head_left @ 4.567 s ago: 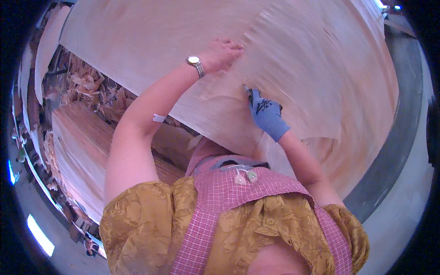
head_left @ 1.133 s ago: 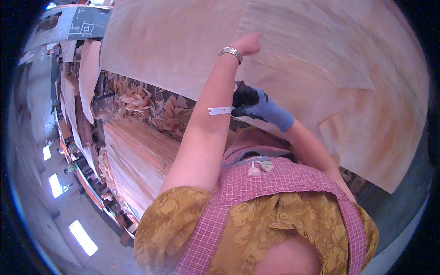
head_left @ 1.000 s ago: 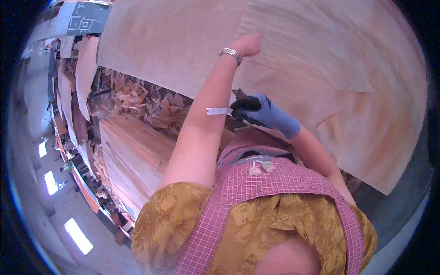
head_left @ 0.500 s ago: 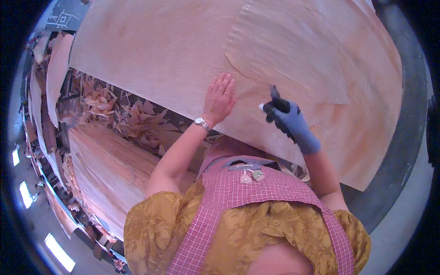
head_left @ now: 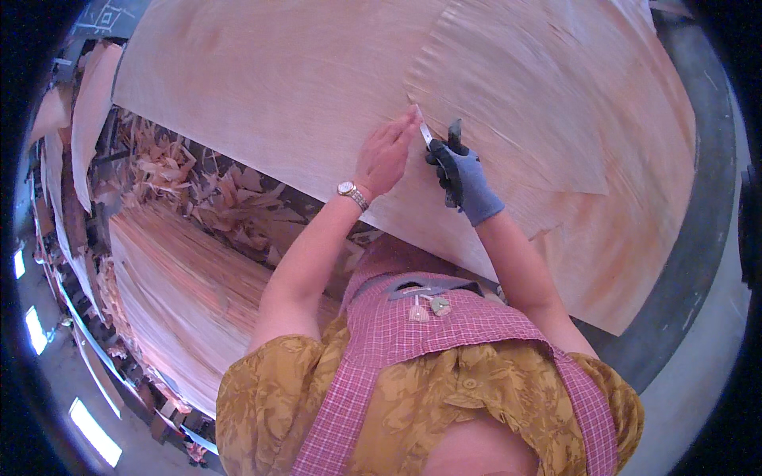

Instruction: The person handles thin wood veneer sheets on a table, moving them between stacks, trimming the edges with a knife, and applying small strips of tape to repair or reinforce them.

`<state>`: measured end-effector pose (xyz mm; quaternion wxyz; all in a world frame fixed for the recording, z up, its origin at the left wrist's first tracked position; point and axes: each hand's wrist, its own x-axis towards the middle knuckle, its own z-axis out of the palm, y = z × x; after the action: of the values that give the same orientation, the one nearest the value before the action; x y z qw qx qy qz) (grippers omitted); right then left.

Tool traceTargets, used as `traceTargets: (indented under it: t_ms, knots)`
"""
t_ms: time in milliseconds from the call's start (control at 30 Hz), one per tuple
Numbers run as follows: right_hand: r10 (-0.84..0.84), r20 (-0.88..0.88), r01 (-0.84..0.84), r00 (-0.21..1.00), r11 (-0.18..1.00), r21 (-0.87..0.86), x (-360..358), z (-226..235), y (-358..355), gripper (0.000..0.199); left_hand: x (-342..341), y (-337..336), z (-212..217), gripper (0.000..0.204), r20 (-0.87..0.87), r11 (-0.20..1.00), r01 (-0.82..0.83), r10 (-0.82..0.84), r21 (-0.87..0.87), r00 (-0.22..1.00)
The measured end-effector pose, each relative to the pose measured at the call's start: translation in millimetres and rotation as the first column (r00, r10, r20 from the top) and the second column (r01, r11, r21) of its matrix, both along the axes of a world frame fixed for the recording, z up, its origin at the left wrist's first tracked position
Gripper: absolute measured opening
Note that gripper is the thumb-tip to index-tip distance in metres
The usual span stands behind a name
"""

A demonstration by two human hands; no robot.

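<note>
My bare left hand [head_left: 384, 157], a watch on its wrist, lies on a large thin wood veneer sheet [head_left: 286, 79] with its fingers stretched out. My right hand [head_left: 467, 176] wears a blue glove with black fingers and is closed round a knife. The pale, narrow blade of the knife [head_left: 425, 132] points away from me, its tip beside my left fingertips. That tip is at the edge of an overlapping veneer piece [head_left: 524, 103] with a rippled left side. The knife's handle is mostly hidden in the glove.
Torn veneer scraps [head_left: 230, 198] lie in a gap left of the sheet. A stack of veneer [head_left: 182, 293] stands at the lower left, and narrow strips [head_left: 95, 119] hang beyond it. A dark table edge [head_left: 706, 198] curves along the right.
My right hand has moved left and away from me, bringing the knife blade to the veneer by my left hand. My left hand has shifted slightly, its fingertips now nearer the overlap's edge.
</note>
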<state>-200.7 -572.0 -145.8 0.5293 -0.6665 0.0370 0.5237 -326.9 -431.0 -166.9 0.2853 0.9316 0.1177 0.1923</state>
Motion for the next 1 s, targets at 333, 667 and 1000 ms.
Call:
traceTargets:
  t_ms: [333, 667, 1000]
  knots:
    - [0.291, 0.299, -0.264, 0.909, 0.956, -0.128, 11.2, 23.0, -15.4, 0.025, 12.9, 15.6, -5.0, 0.053, -0.197, 0.952, 0.151, -0.099, 0.265, 0.975]
    - [0.041, 0.22, -0.024, 0.975, 0.997, -0.08, 43.6, 53.3, -64.1, 0.021, 23.1, 36.7, -6.7, 0.055, -0.267, 0.994, 0.084, -0.061, 0.075, 0.962]
    - [-0.236, 0.096, 0.242, 0.967, 0.969, -0.056, 22.1, 26.3, -94.0, 0.018, 61.9, -70.0, 23.2, 0.051, -0.223, 0.873, 0.414, -0.363, 0.257, 0.905]
